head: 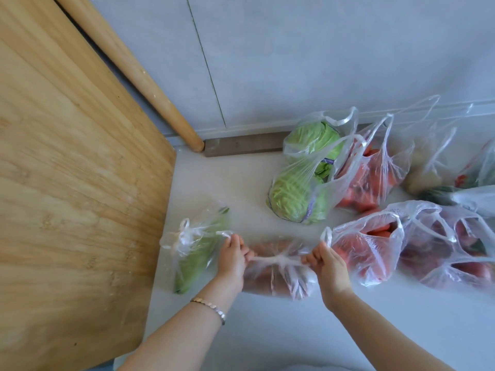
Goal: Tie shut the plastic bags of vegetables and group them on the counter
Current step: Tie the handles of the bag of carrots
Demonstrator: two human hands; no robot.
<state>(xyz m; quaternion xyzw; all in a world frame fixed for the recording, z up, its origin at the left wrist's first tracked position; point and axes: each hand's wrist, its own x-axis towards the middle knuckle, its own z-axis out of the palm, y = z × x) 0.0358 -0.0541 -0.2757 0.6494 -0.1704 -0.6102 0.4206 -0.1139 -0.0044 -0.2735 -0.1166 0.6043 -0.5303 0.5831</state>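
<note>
A clear plastic bag of reddish-brown vegetables [278, 279] lies on the white counter [267, 330] between my hands. My left hand [233, 257] grips one handle of it and my right hand [330, 263] grips the other, and the twisted plastic is stretched taut between them. To the left lies a knotted bag of green vegetables [192, 253]. Behind stand an open bag of cabbages [302, 188] and an open bag of tomatoes [372, 172]. An open bag of carrots [367, 247] sits right beside my right hand.
A large wooden board [69, 170] leans at the left, with a wooden rolling pin [139, 73] against the grey wall behind it. More open bags [452, 245] crowd the right side, one holding potatoes [423, 178]. A dark strip [241, 145] runs along the wall's base.
</note>
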